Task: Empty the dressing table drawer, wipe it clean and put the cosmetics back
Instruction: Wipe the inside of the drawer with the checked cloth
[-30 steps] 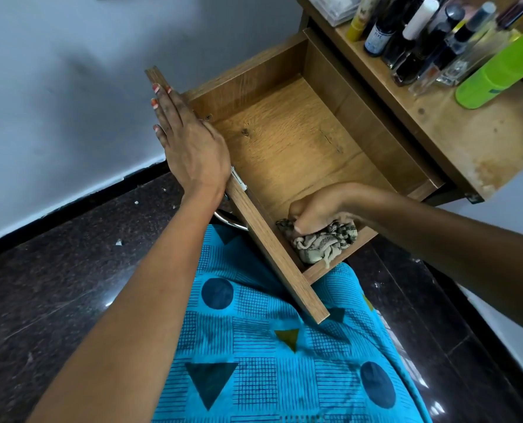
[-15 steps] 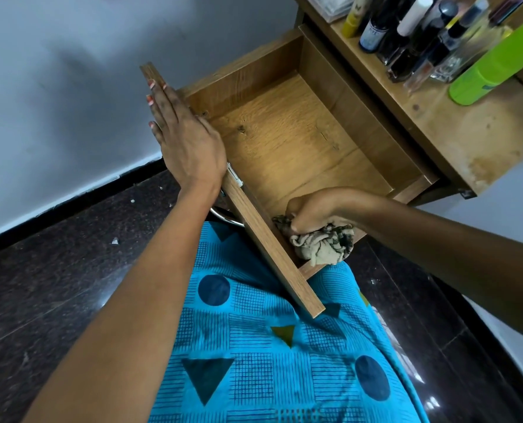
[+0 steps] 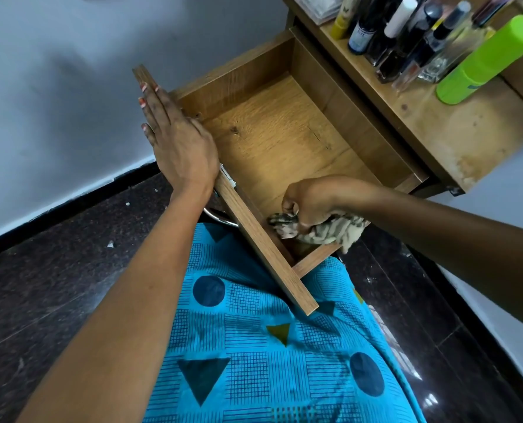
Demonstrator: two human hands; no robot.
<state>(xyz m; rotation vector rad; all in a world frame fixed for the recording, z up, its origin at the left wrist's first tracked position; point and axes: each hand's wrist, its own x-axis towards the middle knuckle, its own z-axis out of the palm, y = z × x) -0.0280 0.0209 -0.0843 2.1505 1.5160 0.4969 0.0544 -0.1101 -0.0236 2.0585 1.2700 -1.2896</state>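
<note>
The wooden drawer is standing pulled out of the dressing table at the frame's centre. In its five o'clock corner the right hand is gripping a crumpled patterned cloth, fingers curled round it, close beside the front panel. The left hand is lying flat, fingers straight, on that panel's top edge at nine o'clock from the drawer, while the cosmetics are standing crowded on the table top toward one o'clock beside a lime-green bottle, and a blue patterned garment is covering the lap at six o'clock.
</note>
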